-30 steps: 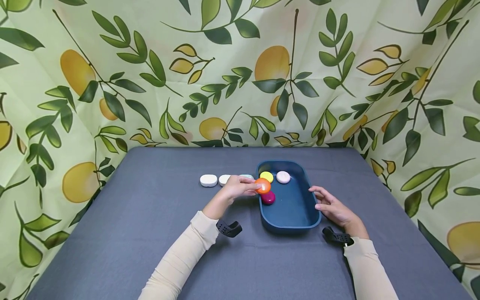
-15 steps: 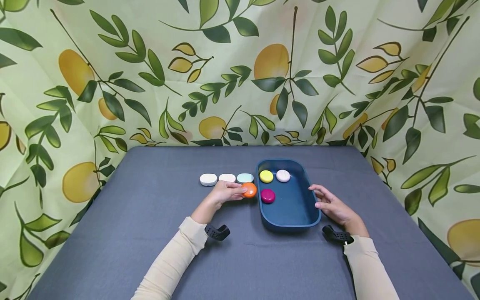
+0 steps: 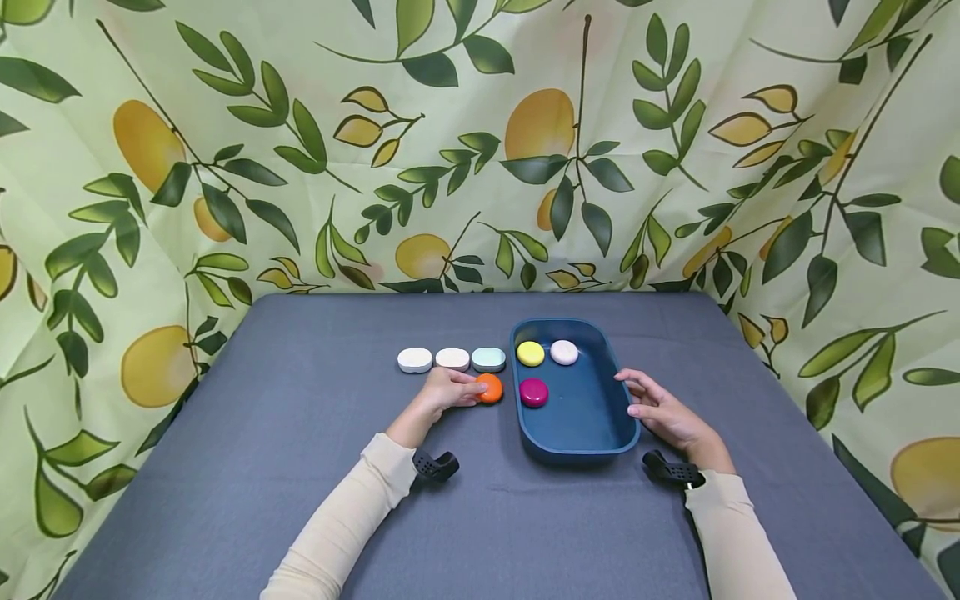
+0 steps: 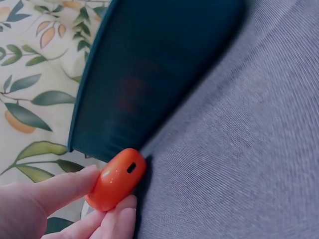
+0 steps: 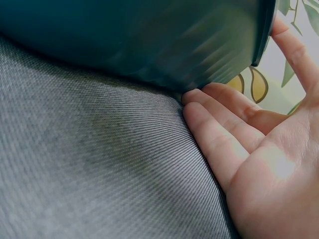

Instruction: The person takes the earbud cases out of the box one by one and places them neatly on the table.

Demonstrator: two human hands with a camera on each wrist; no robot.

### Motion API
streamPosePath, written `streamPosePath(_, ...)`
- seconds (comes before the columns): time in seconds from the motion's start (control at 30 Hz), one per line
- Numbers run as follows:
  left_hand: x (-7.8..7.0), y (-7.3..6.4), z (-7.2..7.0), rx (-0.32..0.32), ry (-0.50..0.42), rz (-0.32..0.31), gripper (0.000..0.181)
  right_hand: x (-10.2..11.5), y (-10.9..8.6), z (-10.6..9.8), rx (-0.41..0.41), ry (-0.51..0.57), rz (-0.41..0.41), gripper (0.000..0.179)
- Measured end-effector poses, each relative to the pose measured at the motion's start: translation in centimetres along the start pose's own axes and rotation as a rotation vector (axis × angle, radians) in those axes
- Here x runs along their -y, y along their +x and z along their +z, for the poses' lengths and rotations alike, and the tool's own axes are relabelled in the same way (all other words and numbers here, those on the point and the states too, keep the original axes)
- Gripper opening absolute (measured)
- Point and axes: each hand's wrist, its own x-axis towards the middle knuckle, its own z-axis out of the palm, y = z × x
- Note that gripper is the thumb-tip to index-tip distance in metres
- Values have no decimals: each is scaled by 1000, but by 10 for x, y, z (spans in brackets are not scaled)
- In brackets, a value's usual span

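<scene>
One orange case (image 3: 490,388), a second ago over the blue bin (image 3: 588,417), now low at its left; we judge set-down nearly done. Our left hand (image 3: 447,389) pinches it between thumb and fingers; right hand (image 3: 666,417), fingers extended, touches the bin's right side.

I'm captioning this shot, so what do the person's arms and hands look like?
The left sleeve and right sleeve are both long and cream. The left wrist device and right wrist device are black, dotted with what look like small holes. The left hand and right hand wear no gloves.
</scene>
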Motion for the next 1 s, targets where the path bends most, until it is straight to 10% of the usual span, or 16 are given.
streamPosePath(0.53, -2, -9, 0, -116, 282, 112, 25, -4, 1, -2, -28, -35, 52, 44)
streamPosePath(1.0, -20, -17, 2, -116, 231, 206, 22, -3, -1, -2, 13, 20, -23, 46)
